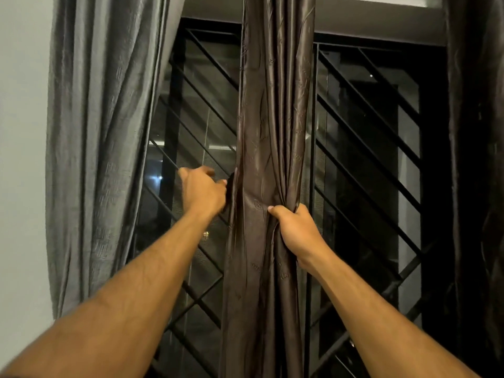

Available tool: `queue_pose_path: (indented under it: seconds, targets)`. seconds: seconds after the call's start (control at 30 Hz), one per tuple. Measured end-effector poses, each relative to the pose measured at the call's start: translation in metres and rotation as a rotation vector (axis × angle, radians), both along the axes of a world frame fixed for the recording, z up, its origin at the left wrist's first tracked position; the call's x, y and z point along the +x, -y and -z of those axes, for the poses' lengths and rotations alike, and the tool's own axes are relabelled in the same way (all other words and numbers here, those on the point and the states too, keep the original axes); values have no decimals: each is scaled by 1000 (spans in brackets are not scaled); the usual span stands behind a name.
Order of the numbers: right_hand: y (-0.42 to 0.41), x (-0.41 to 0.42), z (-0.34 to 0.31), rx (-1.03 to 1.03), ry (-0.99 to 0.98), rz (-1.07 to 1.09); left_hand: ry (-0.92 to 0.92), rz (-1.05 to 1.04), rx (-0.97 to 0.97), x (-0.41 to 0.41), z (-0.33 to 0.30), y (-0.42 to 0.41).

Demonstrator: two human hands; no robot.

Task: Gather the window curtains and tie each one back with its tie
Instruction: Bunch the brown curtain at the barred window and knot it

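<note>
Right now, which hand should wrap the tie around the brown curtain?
Probably the left hand: it sits at the brown curtain's left edge, pinching something dark, maybe the tie. The right hand is busy clutching the gathered folds.

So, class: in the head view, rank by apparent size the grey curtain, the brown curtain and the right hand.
1. Grey curtain and brown curtain: both run out of frame and look similar, so no ranking between them.
2. Right hand, closed on the brown curtain: clearly smallest.
</note>
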State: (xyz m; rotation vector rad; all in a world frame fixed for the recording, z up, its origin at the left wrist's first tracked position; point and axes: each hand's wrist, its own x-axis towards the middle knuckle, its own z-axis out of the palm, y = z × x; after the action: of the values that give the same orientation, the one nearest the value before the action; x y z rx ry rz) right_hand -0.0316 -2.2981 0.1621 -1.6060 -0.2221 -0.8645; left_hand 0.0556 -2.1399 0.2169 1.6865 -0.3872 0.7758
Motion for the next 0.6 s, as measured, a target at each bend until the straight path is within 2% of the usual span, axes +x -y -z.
queue_pose_path:
  seconds: [0.2, 0.3, 0.4, 0.5, 0.6]
  targets:
    - [2, -5, -1, -7, 0, 25, -13, 78, 245, 9, -9, -11]
    - [0, -8, -2, -34, -11, 52, -22, 297, 206, 9, -11, -13]
    - [1, -8, -2, -46, -16, 96, 3, 370, 148, 7, -12, -11]
    - [2, -6, -3, -79, -31, 107, -87, 515, 64, 5, -12, -8]
    - [2, -6, -3, -104, -24, 102, -160, 579, 98, 2, -10, -7]
